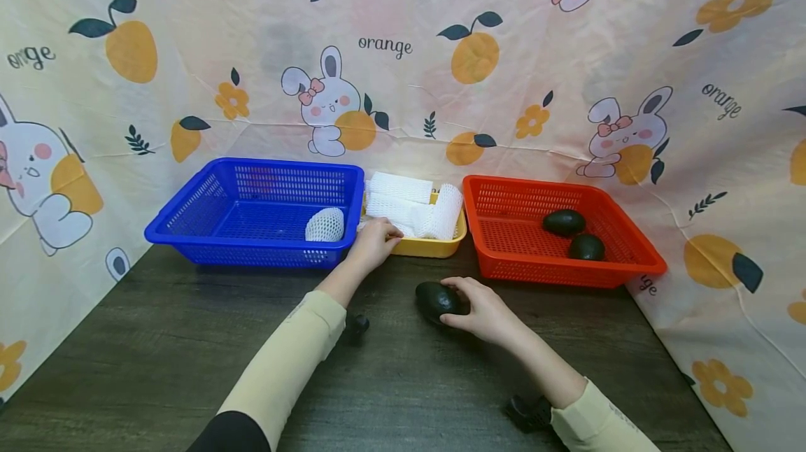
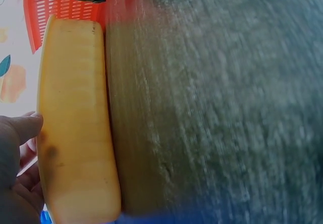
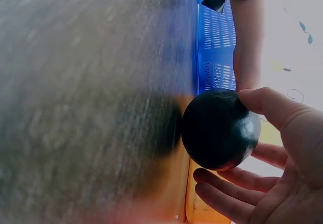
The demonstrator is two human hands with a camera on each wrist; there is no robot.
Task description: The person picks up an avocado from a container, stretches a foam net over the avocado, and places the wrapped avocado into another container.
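My right hand [image 1: 481, 312] holds a dark avocado [image 1: 437, 301] low over the table, thumb on one side and fingers on the other. The right wrist view shows the avocado [image 3: 220, 128] against the thumb, several fingers spread below it. At the left front corner of a small yellow bin [image 1: 428, 248], my left hand [image 1: 376, 242] reaches over the rim among white foam net sleeves [image 1: 403, 210]. In the left wrist view the thumb of my left hand [image 2: 20, 158] is by the rim of the bin [image 2: 78, 123]; whether the fingers pinch a sleeve is hidden.
The blue basket [image 1: 252, 254] on the left contains a white foam-net-covered piece [image 1: 324, 225]. A red basket [image 1: 567, 271] on the right has two avocados [image 1: 564, 222] inside. A patterned cloth [image 1: 403, 88] hangs behind the dark wooden table [image 1: 403, 396].
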